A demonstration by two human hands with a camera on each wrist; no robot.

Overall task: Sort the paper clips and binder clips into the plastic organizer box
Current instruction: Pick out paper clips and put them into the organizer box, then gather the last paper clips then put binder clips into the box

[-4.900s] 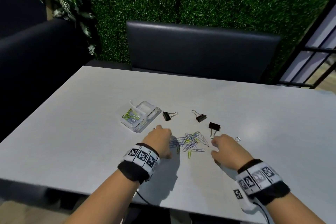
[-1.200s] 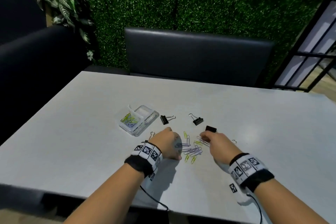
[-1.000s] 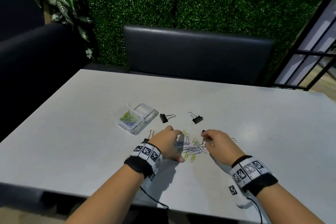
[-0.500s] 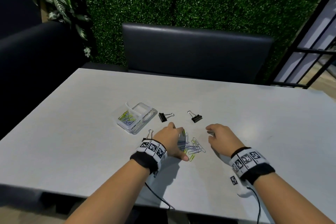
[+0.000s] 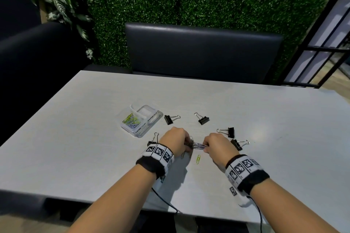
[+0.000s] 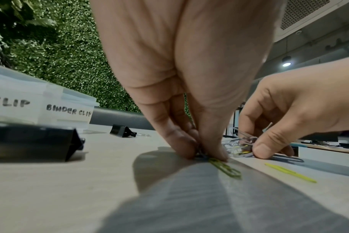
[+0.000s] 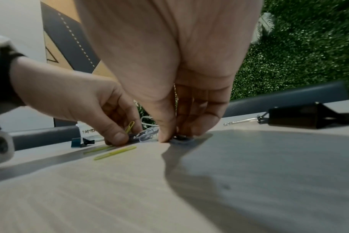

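Both the left hand (image 5: 175, 141) and right hand (image 5: 215, 143) pinch a bunch of thin coloured wire paper clips (image 5: 198, 145) on the pale worktop (image 5: 274, 119), near the clear plastic organizer box (image 5: 141, 120). Interlocked clips may snag and scatter when lifted; black binder clips (image 5: 202, 119) remain beyond the bunch.

The organizer box (image 5: 141, 120) sits left on the worktop (image 5: 75, 147), binder clips (image 5: 201, 119) strung out to its right (behind both hands), loose paper clips (image 5: 198, 159) nearest.

Path to organizer box (image 5: 149, 128) far-left was flanked by binder clips (image 5: 171, 119); near table (image 5: 75, 157) was left open.
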